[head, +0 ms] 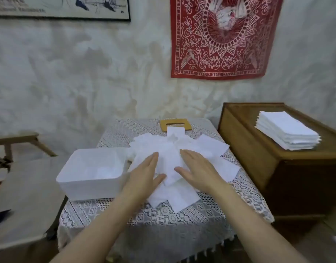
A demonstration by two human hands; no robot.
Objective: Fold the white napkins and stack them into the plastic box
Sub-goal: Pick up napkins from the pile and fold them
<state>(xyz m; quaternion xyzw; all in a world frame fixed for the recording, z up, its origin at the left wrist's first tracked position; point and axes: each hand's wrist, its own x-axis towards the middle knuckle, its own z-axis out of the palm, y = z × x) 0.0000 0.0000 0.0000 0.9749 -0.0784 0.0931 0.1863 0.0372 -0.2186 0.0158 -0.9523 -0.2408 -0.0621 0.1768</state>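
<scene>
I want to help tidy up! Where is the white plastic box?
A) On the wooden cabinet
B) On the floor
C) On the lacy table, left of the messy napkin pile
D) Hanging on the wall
C: the plastic box sits on the lace-covered table, right beside the napkin pile on its left side.

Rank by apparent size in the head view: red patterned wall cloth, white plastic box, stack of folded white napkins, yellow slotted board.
red patterned wall cloth
white plastic box
stack of folded white napkins
yellow slotted board
The box sits nearer than the stack.
</scene>
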